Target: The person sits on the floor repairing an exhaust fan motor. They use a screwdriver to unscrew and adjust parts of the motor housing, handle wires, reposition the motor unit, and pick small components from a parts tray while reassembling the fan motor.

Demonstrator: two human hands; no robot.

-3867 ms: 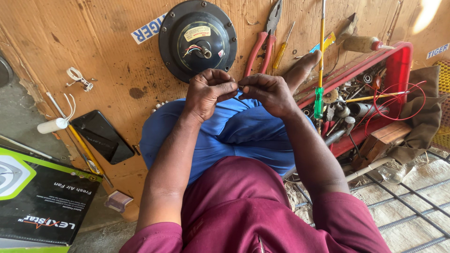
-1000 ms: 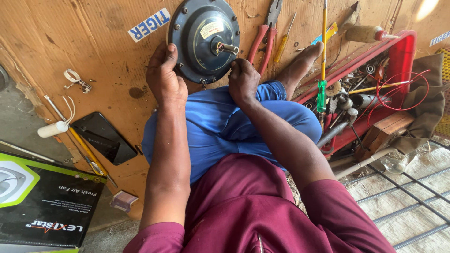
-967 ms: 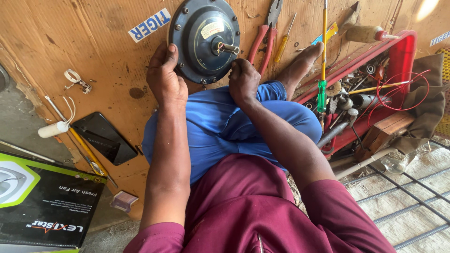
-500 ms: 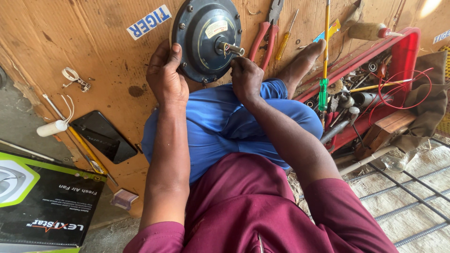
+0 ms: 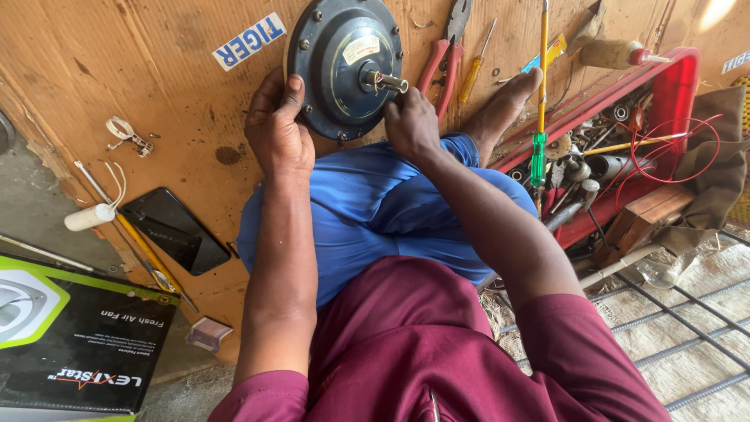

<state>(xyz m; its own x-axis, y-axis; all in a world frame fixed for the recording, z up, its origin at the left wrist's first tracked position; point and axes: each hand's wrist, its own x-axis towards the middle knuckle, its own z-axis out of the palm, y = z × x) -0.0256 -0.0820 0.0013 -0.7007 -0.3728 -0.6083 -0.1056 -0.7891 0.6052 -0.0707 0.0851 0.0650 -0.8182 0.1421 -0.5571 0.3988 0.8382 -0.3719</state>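
Underneath everything, a sheet of brown cardboard [image 5: 156,101], its left edge giving way to grey floor. At lower left, overlapping that edge, a black-and-green fan carton [image 5: 70,344]. Along the right, a red tool tray [image 5: 680,86] crammed with sockets, screwdrivers and red wire, leaving little free room on that side. At top centre, lying on the cardboard just beyond the blue-clad knees, a round dark-blue fan motor housing [image 5: 344,66], bolt heads around its rim and a short shaft pointing right. Clasping the housing's left rim, the left hand [image 5: 277,129], fingers curled around the edge. At the lower right rim just below the shaft, the right hand [image 5: 410,125], fingers bunched narrow; whether anything is pinched there, impossible to tell. Just beside the housing, red-handled pliers [image 5: 441,59]. Open cardboard to the left, broken only by a black phone [image 5: 173,230].
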